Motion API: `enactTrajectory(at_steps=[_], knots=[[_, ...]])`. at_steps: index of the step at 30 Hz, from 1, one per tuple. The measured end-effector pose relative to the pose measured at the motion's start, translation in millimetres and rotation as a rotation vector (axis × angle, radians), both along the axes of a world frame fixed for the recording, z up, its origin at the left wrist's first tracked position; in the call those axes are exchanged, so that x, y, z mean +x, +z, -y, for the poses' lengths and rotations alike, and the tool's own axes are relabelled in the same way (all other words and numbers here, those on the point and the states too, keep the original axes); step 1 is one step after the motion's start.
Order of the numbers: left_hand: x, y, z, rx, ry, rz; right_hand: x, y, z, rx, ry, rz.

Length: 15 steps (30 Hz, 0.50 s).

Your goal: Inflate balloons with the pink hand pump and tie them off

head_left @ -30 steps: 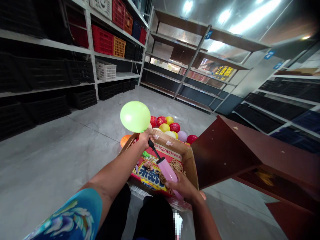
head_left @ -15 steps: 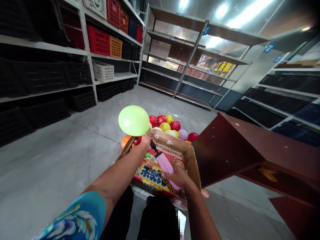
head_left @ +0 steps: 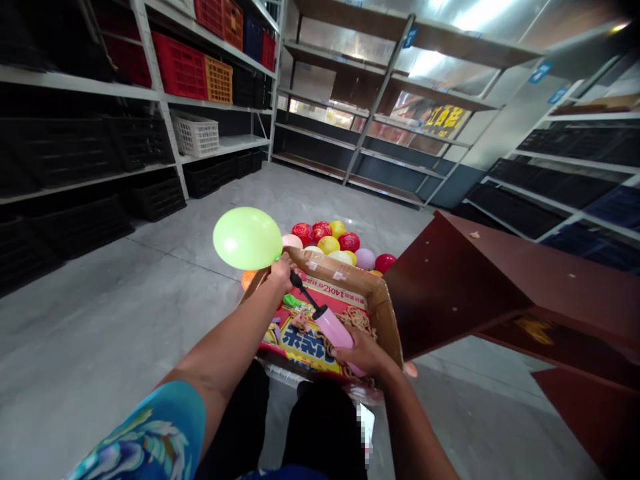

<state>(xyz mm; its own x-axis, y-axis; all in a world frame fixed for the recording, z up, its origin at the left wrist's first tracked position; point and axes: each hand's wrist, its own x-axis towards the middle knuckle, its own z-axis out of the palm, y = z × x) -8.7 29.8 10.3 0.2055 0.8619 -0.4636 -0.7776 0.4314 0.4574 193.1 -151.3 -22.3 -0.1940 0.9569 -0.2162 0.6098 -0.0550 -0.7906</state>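
Left fingers curl tightly round the black pump end, green balloon adjoining; right fingers wrap the pink barrel. Rod (black) shows longer than half a second ago.

Grey concrete floor carries a cluster of balloons in red, yellow, pale pink, cream and lilac. Orange balloon sits on it too, partly hidden by the cardboard box. Box has a red/yellow printed surface inside, tan curly strands lying on its right part. White shelf rack, left: red crate beside yellow crate, white basket one tier down.
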Motion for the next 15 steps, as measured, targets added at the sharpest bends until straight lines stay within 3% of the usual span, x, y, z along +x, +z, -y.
enactTrajectory(at_steps=[9, 15], knots=[[15.9, -23.0, 12.5, 0.061, 0.021, -0.066, -24.6, -3.1, -28.7, 0.016, -0.030, 0.172], [25.6, -38.2, 21.0, 0.056, 0.024, -0.179, -56.1, -11.3, -53.3, 0.099, -0.094, 0.029]])
